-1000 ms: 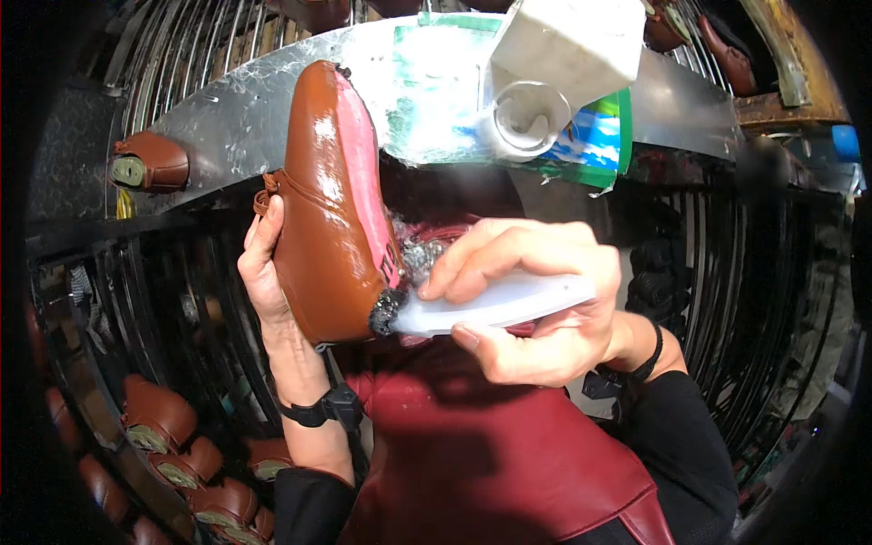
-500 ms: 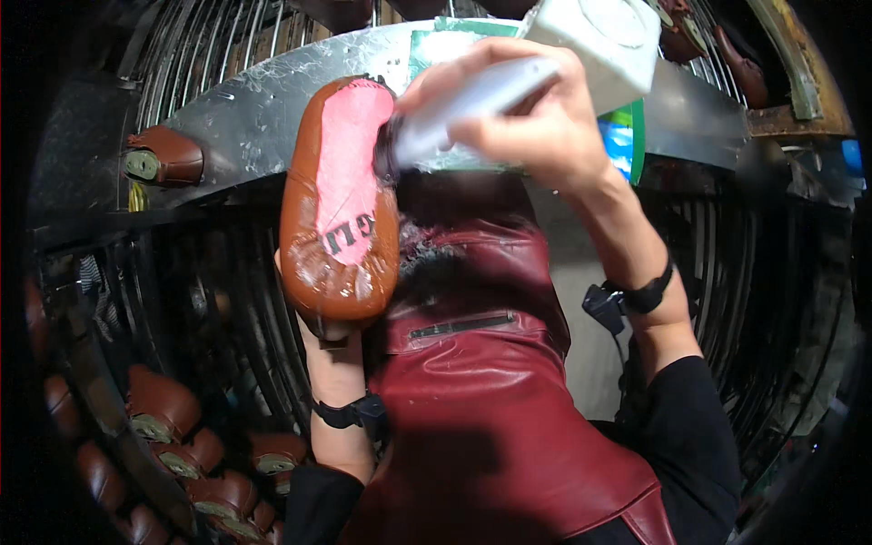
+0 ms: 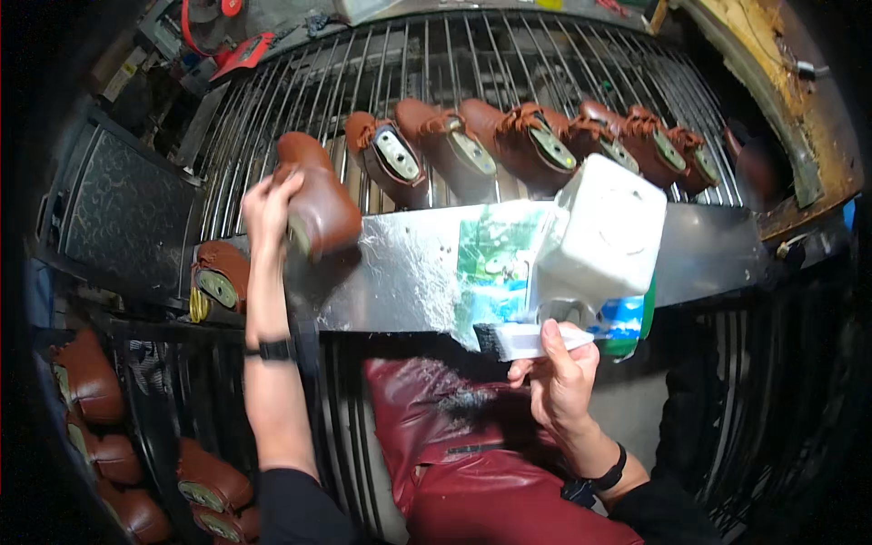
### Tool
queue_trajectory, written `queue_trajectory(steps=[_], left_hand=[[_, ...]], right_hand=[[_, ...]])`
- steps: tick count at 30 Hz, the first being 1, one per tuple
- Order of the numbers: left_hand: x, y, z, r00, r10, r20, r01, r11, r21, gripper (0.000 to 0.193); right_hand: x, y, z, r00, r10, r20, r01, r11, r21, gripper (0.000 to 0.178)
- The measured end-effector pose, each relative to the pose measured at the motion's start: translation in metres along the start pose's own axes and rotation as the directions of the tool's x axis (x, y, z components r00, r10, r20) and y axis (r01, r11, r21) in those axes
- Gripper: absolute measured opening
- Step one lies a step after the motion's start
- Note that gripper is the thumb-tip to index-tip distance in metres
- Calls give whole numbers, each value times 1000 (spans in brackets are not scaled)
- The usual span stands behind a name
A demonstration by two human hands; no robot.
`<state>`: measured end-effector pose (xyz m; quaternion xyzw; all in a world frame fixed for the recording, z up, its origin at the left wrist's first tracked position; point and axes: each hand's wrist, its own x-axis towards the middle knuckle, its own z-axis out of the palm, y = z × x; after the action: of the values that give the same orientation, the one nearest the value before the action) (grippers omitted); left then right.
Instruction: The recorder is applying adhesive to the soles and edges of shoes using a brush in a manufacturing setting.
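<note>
My left hand (image 3: 266, 207) grips a brown leather shoe upper on a last (image 3: 324, 202), at the left end of the roller rack, above the metal bench edge. Its sole side is turned away from view. In my right hand (image 3: 565, 381) is a flat brush (image 3: 531, 341) with a white handle and dark bristles pointing left. The brush is in front of a white plastic jug (image 3: 618, 222), near the bench's front edge. Beneath the jug lies a green and blue printed sheet (image 3: 486, 245). White residue smears the metal bench (image 3: 395, 272).
Several brown lasted shoes (image 3: 518, 136) stand in a row on the metal rollers (image 3: 300, 95) behind the bench. One more shoe (image 3: 221, 275) rests at the bench's left end, beside yellow-handled scissors (image 3: 197, 304). Other shoes (image 3: 95, 381) fill a rack at lower left.
The shoe has moved from over my lap forward to the rack, turning its pink-and-brown sole out of view. My right hand and the brush have drawn away from it, lower and nearer me.
</note>
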<state>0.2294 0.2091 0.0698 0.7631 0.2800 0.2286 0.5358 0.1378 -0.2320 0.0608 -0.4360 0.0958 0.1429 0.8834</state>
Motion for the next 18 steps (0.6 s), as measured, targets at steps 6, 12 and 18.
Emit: queue_trajectory(steps=[6,12,18], left_hand=[[105,-1,73,996,-63,-70,93,593,800,54],[19,-25,61,974,92,-207,80,714,696,89],[-288,-126,-22,791,510,-338,-169,714,680,26]], right_hand=[[-1,6,5,999,-5,-44,0,993,-114,24],[8,13,6,995,-67,-74,51,979,-198,22],[0,7,-13,993,-98,-68,77,962,-262,32]])
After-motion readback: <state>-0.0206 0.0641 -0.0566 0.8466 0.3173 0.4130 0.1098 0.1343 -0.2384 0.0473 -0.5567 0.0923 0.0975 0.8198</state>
